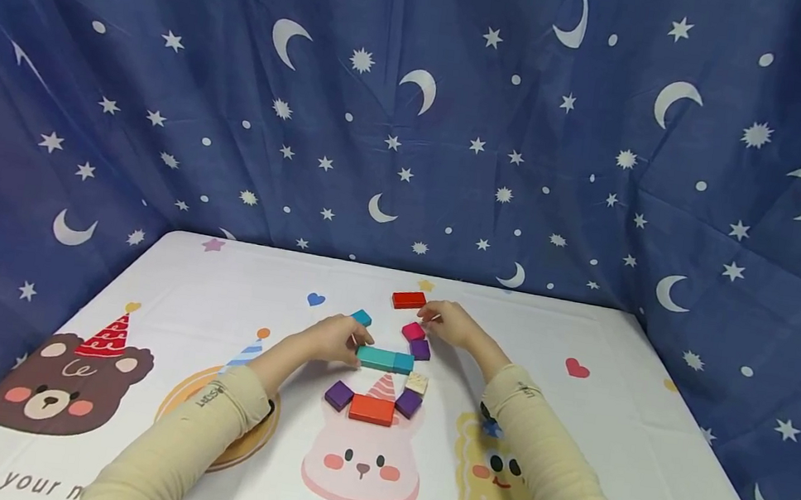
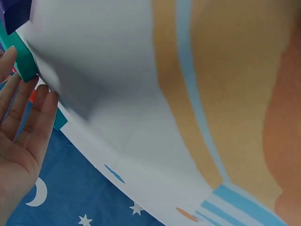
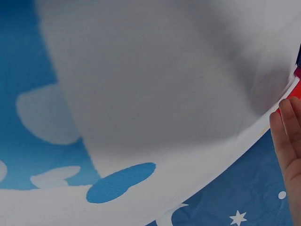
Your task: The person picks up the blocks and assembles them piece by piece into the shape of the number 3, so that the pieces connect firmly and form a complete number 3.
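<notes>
In the head view, my left hand (image 1: 335, 337) is at the left end of a long teal block (image 1: 375, 358), its thumb and fingers pinching that end. The left wrist view shows the thumb and fingers on either side of the teal block (image 2: 26, 63). A short blue block (image 1: 403, 363) adjoins its right end. My right hand (image 1: 453, 324) is farther back, fingers extended beside the right end of a red block (image 1: 408, 300); whether they touch it is unclear. Just below those fingers lie a pink block (image 1: 414, 332) and a purple block (image 1: 420, 349).
A blue-teal block (image 1: 361, 318) lies behind my left hand. Nearer me are a cream block (image 1: 417, 383), a purple block (image 1: 338, 395), an orange-red block (image 1: 372, 410) and another purple block (image 1: 408, 404). A starry blue curtain (image 1: 411, 160) stands behind the printed white tablecloth (image 1: 549, 327).
</notes>
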Available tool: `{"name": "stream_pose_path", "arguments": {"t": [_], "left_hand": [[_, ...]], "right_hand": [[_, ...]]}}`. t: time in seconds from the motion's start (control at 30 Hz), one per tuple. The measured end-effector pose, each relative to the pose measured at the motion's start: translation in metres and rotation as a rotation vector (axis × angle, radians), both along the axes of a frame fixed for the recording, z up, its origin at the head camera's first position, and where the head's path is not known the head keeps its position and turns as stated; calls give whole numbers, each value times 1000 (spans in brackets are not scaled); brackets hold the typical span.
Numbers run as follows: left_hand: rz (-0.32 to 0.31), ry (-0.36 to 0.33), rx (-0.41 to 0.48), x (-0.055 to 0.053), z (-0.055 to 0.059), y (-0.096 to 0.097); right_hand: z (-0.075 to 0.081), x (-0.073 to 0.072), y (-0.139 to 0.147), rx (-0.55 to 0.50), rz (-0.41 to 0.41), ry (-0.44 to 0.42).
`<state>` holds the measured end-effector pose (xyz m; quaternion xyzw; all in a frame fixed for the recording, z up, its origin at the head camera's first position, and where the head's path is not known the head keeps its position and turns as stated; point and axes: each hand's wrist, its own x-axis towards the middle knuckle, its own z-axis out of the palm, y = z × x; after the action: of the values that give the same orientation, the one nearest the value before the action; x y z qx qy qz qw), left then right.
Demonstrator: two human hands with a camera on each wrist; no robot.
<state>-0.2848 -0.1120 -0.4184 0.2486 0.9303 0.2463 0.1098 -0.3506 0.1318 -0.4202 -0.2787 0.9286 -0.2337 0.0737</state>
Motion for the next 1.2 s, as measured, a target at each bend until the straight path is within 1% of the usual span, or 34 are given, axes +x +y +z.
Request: {"name": "stream_pose_path", "arguments": {"t": [0.13,0.23,0.37,0.5,0.6,0.73,0.83,1.03,1.2], "left_hand": [[21,-21,23,3,2,1],[39,-30,34,4,4,2],[49,-13,46,4,3,3],[49,24,59,3,1,5],[62,47,60,3,-1,5],[91,53,61,3,-2,5],[99,51,70,2,-3,4],[99,57,90,3,-6,1],[106,62,91,5,-6,0]], "right_hand": [[1,-1,-2,-3,-44,10],[-1,-3,-3,-2,-53,35],[-2,-5,-5,-3,-59,76],[-3,-6,-7,18,-86,94],[-3,-7,-8,35,-93,104],[-2,-8,-10,51,-92,110],[-2,-9,-11,57,-106,108],[-3,-12,-12,53,-115,121],[-2,-14,-14,58,-139,153]]}}
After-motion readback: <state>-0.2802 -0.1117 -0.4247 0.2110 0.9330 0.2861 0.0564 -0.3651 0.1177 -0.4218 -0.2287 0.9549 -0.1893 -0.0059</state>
